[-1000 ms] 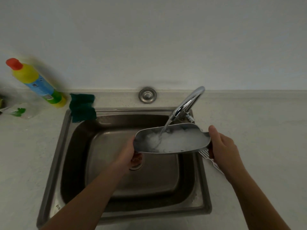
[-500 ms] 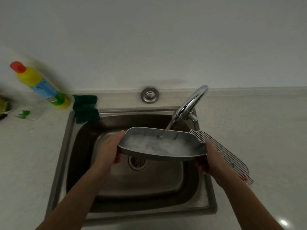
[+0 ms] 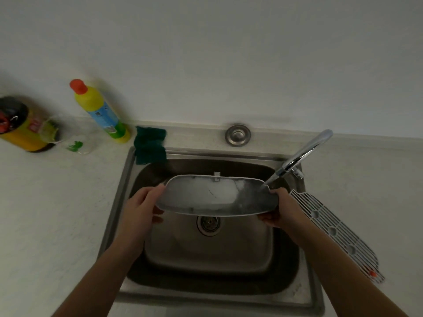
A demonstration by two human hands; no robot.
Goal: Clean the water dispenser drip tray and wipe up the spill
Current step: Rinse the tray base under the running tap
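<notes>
I hold the grey drip tray [image 3: 206, 195] over the steel sink [image 3: 119, 202], its hollow side facing me. My left hand [image 3: 142, 209] grips its left end and my right hand [image 3: 281, 209] grips its right end. Water runs from the chrome tap [image 3: 304, 154] onto the tray's right part, which looks wet and dark. The drain [image 3: 208, 225] shows just below the tray.
The white slotted tray grille [image 3: 332, 229] lies on the counter right of the sink. A green sponge [image 3: 150, 145] sits at the sink's back left corner. A yellow detergent bottle [image 3: 100, 113], a dark jar [image 3: 18, 124] and a clear plastic bag [image 3: 75, 143] stand at the far left.
The tray has shifted left under the tap, so the stream now hits its right end. It has tilted toward me, and the foamy water in it has drained.
</notes>
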